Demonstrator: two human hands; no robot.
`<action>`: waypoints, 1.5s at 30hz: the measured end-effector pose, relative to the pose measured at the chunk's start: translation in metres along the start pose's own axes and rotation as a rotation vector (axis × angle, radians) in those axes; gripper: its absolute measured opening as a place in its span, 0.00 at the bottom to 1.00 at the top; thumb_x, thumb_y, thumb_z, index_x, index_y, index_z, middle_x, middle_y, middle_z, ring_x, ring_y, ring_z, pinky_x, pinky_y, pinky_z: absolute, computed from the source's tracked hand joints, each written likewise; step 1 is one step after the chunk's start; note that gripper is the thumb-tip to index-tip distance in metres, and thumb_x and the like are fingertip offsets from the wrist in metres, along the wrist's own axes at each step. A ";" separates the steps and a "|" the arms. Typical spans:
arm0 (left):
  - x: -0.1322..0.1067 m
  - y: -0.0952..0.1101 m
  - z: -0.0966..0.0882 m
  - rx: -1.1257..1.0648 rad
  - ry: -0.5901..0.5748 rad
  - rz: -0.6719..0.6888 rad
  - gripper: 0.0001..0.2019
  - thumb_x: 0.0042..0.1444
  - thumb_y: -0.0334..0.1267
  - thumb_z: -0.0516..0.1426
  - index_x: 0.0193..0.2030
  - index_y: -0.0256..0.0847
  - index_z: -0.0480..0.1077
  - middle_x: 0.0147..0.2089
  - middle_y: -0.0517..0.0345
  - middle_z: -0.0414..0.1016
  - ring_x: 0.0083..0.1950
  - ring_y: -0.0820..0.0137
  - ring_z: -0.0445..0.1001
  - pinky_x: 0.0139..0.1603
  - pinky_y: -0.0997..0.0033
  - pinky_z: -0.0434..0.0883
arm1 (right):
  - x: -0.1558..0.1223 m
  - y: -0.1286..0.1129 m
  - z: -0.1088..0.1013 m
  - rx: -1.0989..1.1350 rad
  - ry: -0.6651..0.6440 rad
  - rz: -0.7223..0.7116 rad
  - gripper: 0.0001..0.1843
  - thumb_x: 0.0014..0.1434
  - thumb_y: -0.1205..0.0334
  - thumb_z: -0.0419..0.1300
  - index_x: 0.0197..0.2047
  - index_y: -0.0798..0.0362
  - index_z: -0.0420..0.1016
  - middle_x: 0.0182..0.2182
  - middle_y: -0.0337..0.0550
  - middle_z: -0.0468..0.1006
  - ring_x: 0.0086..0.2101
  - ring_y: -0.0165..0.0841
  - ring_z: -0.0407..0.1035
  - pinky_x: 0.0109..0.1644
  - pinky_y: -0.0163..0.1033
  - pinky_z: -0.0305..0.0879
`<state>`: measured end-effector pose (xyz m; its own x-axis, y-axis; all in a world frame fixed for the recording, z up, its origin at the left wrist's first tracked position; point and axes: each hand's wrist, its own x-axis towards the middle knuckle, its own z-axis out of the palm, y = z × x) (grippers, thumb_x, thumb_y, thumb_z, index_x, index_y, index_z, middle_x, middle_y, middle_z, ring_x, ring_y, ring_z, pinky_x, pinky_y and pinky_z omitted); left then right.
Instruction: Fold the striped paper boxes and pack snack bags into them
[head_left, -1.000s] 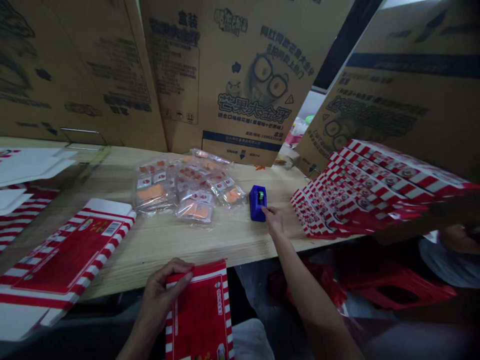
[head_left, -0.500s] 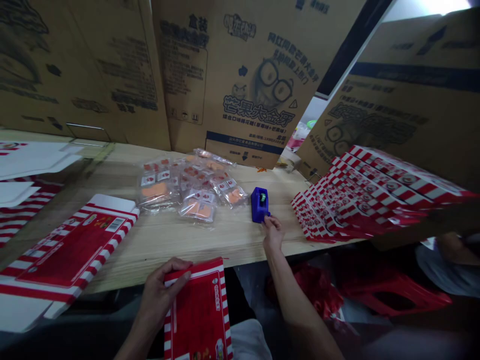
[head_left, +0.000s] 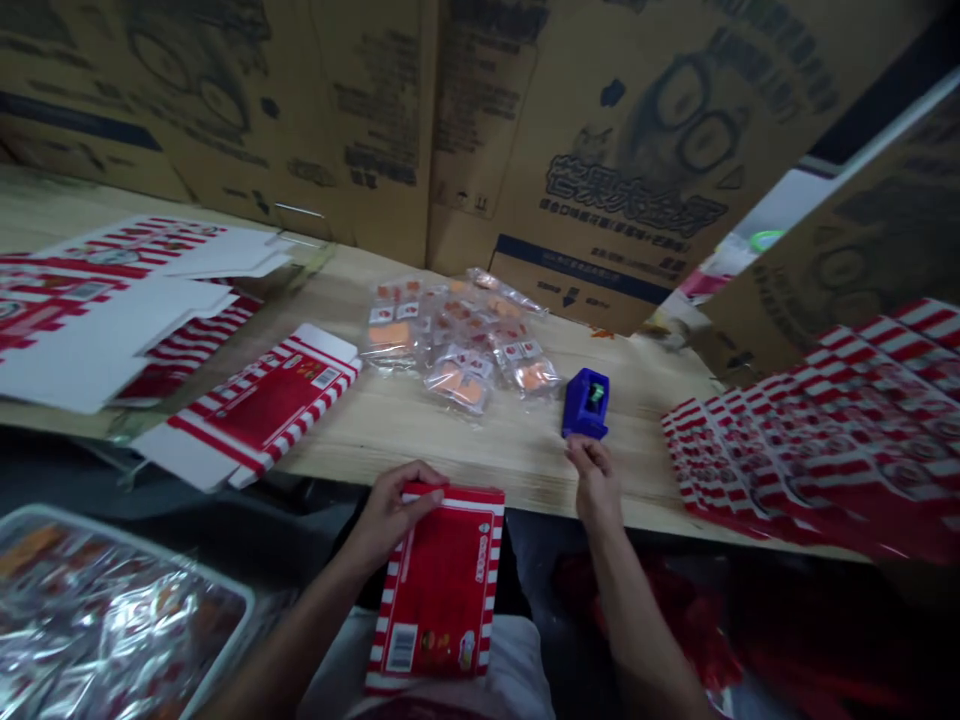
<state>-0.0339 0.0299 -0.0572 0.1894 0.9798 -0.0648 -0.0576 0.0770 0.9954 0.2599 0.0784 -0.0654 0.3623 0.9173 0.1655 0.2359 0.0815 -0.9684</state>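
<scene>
My left hand (head_left: 391, 508) grips the top edge of a red and white striped carton (head_left: 442, 588) that stands on my lap against the table's front edge. My right hand (head_left: 595, 478) is pinched shut just in front of a small blue tape dispenser (head_left: 586, 405) on the wooden table (head_left: 420, 440). What its fingers pinch is too small to make out. A heap of clear snack packets (head_left: 457, 345) with orange contents lies behind the carton, left of the dispenser.
Flat striped cartons lie in a fanned stack (head_left: 825, 440) at the right and in piles (head_left: 112, 310) at the left. Big brown shipping boxes (head_left: 525, 130) wall the back of the table. A tray of foil-wrapped packs (head_left: 97, 610) sits at lower left.
My right hand has drawn back from the dispenser toward me, fingers pinched. The view has swung left and down, showing the tray and more of the carton on my lap.
</scene>
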 end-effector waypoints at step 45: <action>-0.038 0.026 0.016 0.073 -0.055 -0.118 0.17 0.54 0.47 0.59 0.46 0.40 0.72 0.39 0.53 0.81 0.39 0.58 0.79 0.39 0.63 0.77 | 0.000 -0.061 0.040 0.099 -1.143 0.525 0.26 0.45 0.41 0.68 0.27 0.60 0.74 0.18 0.34 0.70 0.20 0.22 0.61 0.25 0.28 0.56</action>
<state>-0.0270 -0.0087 -0.0278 0.2443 0.9529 -0.1800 0.0398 0.1756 0.9837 0.2096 0.0893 -0.0137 -0.6053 0.6566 -0.4500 0.2138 -0.4104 -0.8865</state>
